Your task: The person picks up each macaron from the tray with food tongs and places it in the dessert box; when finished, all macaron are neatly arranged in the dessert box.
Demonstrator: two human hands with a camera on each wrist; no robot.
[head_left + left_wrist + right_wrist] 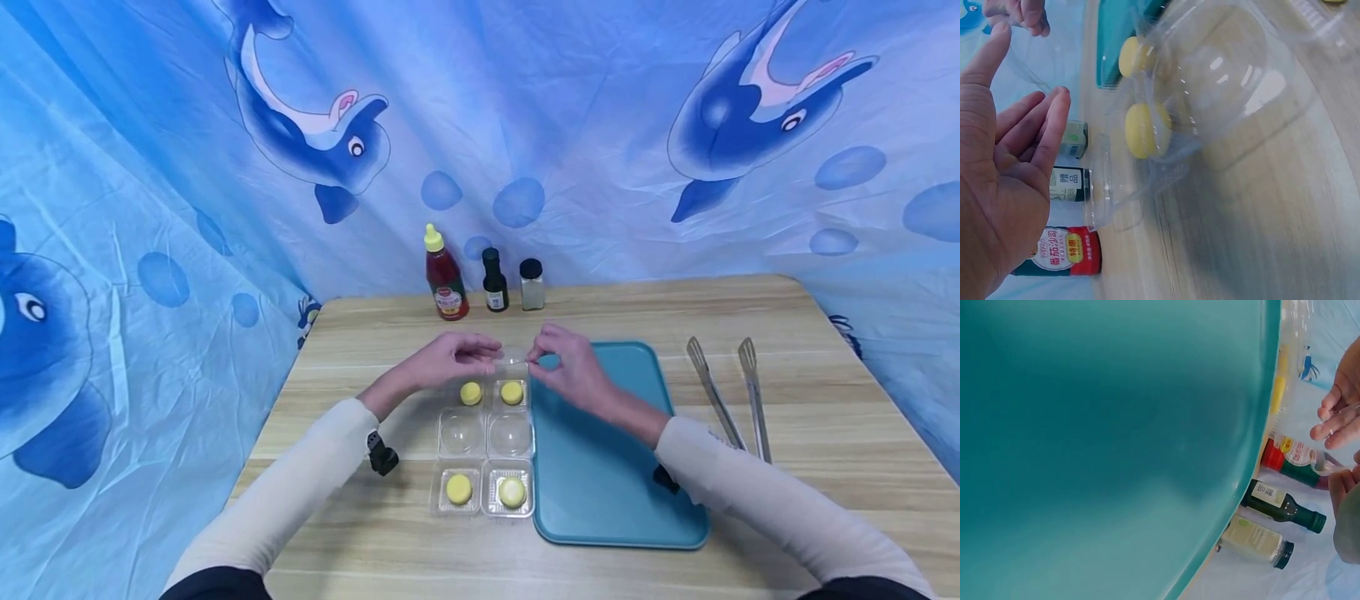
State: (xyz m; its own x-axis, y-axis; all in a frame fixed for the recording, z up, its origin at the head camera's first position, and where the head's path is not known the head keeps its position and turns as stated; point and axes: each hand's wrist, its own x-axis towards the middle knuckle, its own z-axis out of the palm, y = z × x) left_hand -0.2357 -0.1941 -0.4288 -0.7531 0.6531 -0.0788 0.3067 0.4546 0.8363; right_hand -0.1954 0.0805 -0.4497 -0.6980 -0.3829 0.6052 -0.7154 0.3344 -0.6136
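A clear domed plastic lid stands raised at the back of the hinged boxes, between both hands. My right hand pinches its right edge between thumb and finger, above the tray's far left corner. At the lid's left side is my left hand, thumb and fingers extended, palm showing in the left wrist view. Below the hands, the back boxes each hold a round yellow piece, small and cake-like. Nearer me, a front clear box and its neighbour hold more yellow pieces, their domed lids folded back.
A teal tray lies right of the boxes, under my right forearm. Metal tongs lie farther right. Along the back stand a red sauce bottle, a small dark bottle and a black-capped jar. A dolphin-print curtain hangs behind.
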